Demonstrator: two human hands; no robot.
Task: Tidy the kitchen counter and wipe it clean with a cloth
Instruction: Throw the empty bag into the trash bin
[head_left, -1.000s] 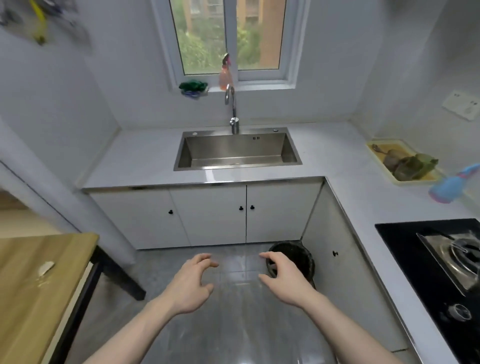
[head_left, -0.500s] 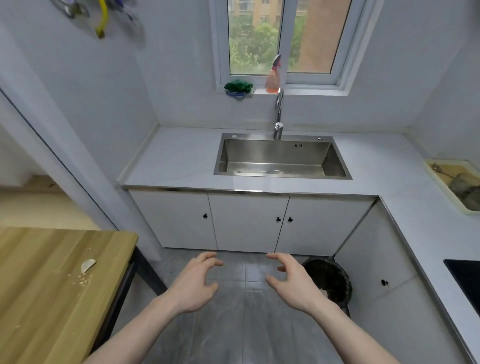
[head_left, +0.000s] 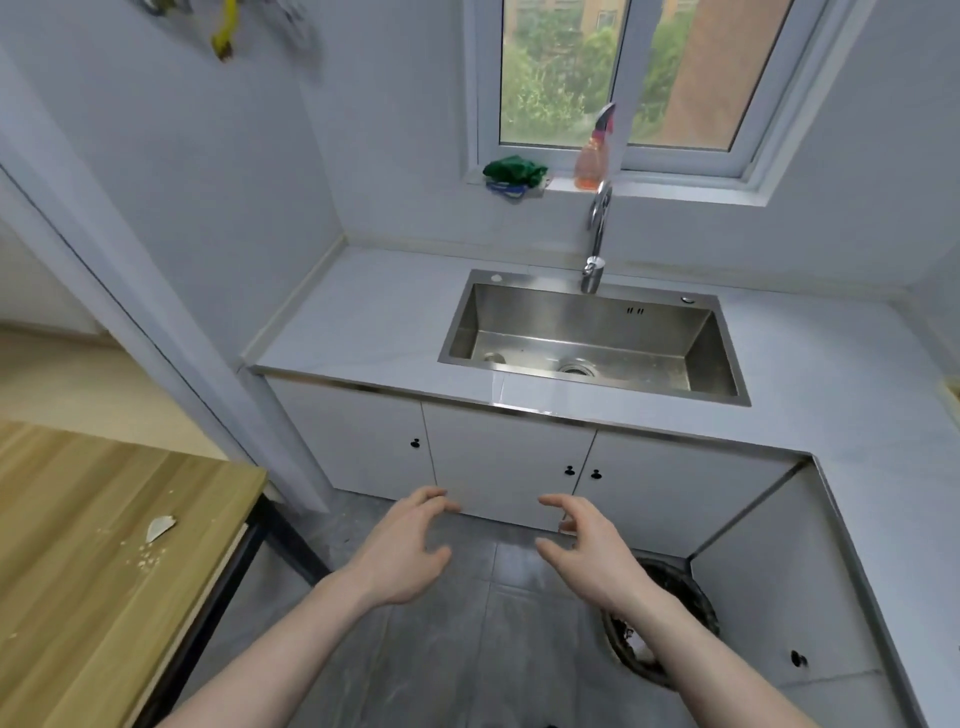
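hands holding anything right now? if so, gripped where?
Nothing held. Left hand and right hand hover above the floor, fingers loosely curled.

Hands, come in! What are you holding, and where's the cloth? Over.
Left hand and right hand open, holding nothing, over the floor. Green cloth on the windowsill, untouched. Counter ahead, nothing in the way.

Setting: small home kitchen. Evidence: stainless sink (head_left: 592, 338) set into a pale L-shaped counter (head_left: 363, 317), gooseneck tap (head_left: 596, 244) behind it, white cabinets (head_left: 498, 462) with black knobs below, window (head_left: 618, 73) above with spray bottle (head_left: 592, 161) and green cloth (head_left: 514, 170) on the sill, grey floor tiles (head_left: 467, 649), bin (head_left: 670, 623) in the corner.
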